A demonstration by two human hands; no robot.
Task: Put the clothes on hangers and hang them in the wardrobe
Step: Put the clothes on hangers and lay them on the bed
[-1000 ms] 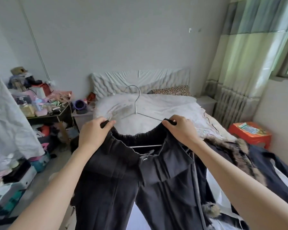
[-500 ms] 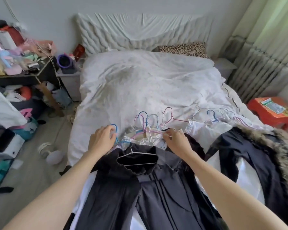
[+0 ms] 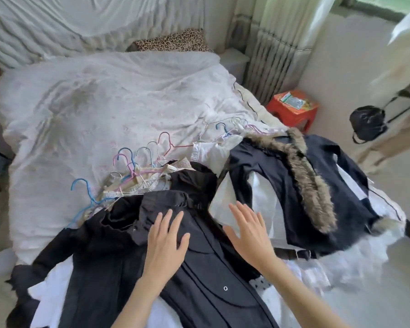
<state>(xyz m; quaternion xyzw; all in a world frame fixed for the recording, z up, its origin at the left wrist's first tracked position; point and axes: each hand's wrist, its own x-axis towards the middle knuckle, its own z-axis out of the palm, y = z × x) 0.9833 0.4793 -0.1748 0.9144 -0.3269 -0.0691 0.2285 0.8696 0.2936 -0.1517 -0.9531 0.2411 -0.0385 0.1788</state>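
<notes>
Both hands [image 3: 167, 235] [image 3: 247, 229] flat – on dark trousers [image 3: 199, 268].

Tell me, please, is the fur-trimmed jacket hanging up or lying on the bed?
Lying on the bed: the fur-trimmed jacket is spread flat over white clothes.

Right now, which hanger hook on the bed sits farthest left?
The blue hanger, alone at the pile's left edge, its hook over the white duvet. The other pink, blue and silver hooks cluster further right.

Domestic bedroom; a bed [image 3: 104, 110] with rumpled white duvet dominates; leopard-print pillow [image 3: 173, 41] at its head; curtains [image 3: 277, 43] and red stool [image 3: 292, 110] beside it; clothes [image 3: 199, 268] and hangers [image 3: 133, 166] at its foot.
</notes>
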